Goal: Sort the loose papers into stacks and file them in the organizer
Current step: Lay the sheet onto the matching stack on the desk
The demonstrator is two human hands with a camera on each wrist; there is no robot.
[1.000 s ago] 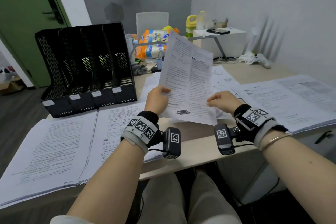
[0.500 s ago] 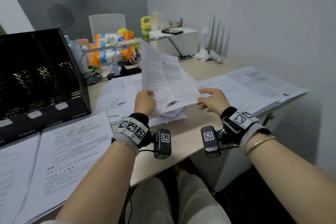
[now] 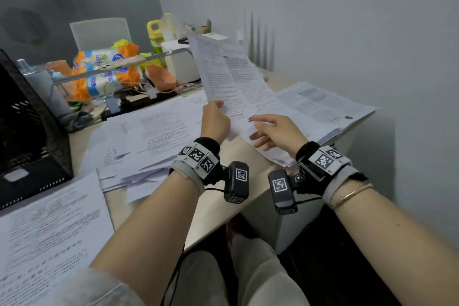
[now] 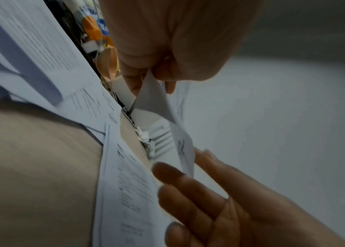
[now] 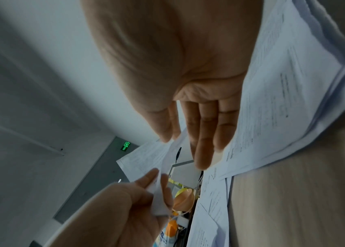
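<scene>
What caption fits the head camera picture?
Left hand pinches a printed sheet above the desk while the open right hand steadies its edge.

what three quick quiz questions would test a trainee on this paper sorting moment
1. Which hand pinches the raised white printed sheet?
2. True or false: the right hand has its fingers curled tight round that sheet.
3. The black mesh file organizer lies toward which side of the head view: A left, B right?

Key: 1. the left hand, thumb on top at the lower edge. 2. False, its fingers are straight. 3. A.
</scene>
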